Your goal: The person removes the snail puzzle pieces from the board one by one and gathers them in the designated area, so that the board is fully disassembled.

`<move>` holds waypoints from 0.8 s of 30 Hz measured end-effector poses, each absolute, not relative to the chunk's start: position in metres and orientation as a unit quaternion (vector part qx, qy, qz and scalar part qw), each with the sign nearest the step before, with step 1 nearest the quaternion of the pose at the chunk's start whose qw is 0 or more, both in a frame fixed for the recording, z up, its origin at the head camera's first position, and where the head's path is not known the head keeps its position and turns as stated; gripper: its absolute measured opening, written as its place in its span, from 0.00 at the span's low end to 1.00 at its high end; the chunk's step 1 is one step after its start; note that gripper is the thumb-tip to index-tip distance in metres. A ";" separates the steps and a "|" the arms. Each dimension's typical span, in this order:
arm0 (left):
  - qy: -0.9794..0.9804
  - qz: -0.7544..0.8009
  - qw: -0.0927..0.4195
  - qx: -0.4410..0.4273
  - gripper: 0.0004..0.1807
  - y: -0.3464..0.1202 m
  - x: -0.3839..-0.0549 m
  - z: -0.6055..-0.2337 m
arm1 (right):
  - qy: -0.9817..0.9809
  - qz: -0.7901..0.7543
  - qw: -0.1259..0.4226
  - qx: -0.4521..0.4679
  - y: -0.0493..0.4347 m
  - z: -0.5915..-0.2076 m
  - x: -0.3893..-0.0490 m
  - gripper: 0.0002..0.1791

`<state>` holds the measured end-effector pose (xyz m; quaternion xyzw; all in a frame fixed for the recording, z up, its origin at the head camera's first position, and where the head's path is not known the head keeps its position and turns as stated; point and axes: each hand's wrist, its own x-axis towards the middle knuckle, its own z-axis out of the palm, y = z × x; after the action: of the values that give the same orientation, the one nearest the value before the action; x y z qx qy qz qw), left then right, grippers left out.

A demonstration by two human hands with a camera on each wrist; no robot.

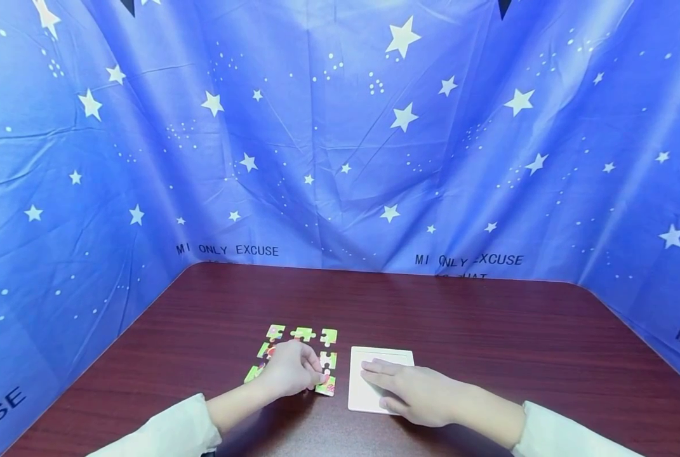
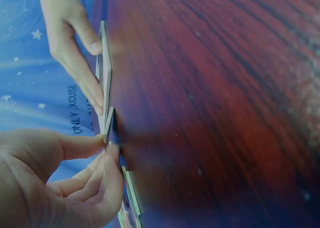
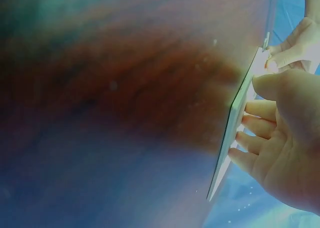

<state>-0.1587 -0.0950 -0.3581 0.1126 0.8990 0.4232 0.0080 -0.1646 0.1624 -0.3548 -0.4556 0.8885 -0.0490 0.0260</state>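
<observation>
My left hand (image 1: 294, 368) pinches a jigsaw puzzle piece (image 1: 326, 386) by its edge, between thumb and fingers. In the left wrist view this puzzle piece (image 2: 109, 122) stands tilted up off the table. Around the hand lie several other green puzzle pieces (image 1: 303, 334), set out in rows with small gaps; some are partly hidden under the hand. To the right is a white square puzzle tray (image 1: 362, 400) with a raised rim, flat on the table. My right hand (image 1: 420, 390) rests on the tray with its fingers fairly straight, as the right wrist view also shows.
The dark red wood-grain table (image 1: 488, 343) extends around the puzzle pieces and the tray. A blue curtain (image 1: 317, 139) with white stars hangs along its back and both sides.
</observation>
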 end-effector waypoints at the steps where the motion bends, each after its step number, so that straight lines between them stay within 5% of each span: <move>1: 0.902 0.413 -0.001 0.124 0.09 -0.095 -0.159 -0.359 | 0.887 -0.049 0.025 -0.458 0.163 -0.355 -0.165 0.26; 24: 0.937 0.307 -0.066 0.151 0.15 -0.088 -0.154 -0.358 | 0.891 -0.049 0.025 -0.452 0.163 -0.357 -0.165 0.26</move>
<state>-0.1542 -0.0885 -0.3575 0.1510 0.9375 0.3067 -0.0656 -0.1650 0.1632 -0.3566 -0.4517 0.8905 -0.0486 0.0253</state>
